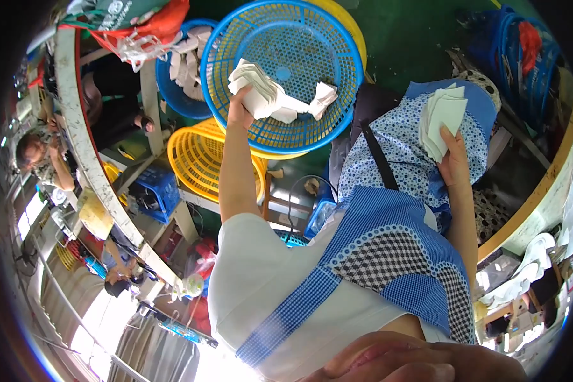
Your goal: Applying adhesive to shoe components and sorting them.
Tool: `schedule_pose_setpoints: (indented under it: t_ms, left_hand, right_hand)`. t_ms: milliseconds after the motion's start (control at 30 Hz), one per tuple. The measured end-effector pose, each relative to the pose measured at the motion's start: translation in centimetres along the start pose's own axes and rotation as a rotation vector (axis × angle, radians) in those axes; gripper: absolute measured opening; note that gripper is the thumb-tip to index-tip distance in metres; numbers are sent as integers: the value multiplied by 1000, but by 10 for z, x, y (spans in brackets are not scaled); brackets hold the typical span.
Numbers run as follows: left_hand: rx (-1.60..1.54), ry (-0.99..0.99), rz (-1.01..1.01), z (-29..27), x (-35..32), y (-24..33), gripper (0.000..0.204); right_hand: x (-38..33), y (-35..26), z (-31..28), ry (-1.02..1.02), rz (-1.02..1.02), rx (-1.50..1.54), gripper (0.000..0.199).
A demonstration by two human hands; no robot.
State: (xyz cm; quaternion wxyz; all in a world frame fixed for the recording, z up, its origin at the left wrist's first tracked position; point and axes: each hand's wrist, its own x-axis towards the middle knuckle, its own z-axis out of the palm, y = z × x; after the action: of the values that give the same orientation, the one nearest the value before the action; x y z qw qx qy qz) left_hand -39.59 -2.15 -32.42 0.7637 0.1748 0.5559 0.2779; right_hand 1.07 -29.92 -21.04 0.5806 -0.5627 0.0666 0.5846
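My left hand (240, 109) reaches over a round blue plastic basket (281, 35), its fingers closed on a stack of white cut pieces (259, 92). The pieces look thin and layered; I cannot tell whether they are cloth or another sheet material. More loose white pieces (323, 100) lie inside the basket, just right of that stack. Above my lap, my right hand (454, 159) grips a second stack of white cut pieces (443, 118) by its lower edge. Beneath it, a blue and white patterned apron (379, 153) covers my legs.
Yellow baskets (194, 162) stand below and behind the blue one. A blue tub (172, 95) with pale pieces sits to the left, near a worn bench edge (86, 140). A yellow-edged table (541, 191) curves along the right. Another person (44, 153) is at the far left.
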Motion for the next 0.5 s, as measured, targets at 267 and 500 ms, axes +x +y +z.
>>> schedule_pose_setpoints:
  t_ms: [267, 500]
  left_hand:
    - [262, -690, 85, 218, -5, 29, 62]
    - [1054, -1657, 137, 519, -118, -22, 62]
  right_hand:
    - [-48, -5, 1, 48, -162, 256, 50]
    - [-196, -7, -25, 543, -629, 251, 62]
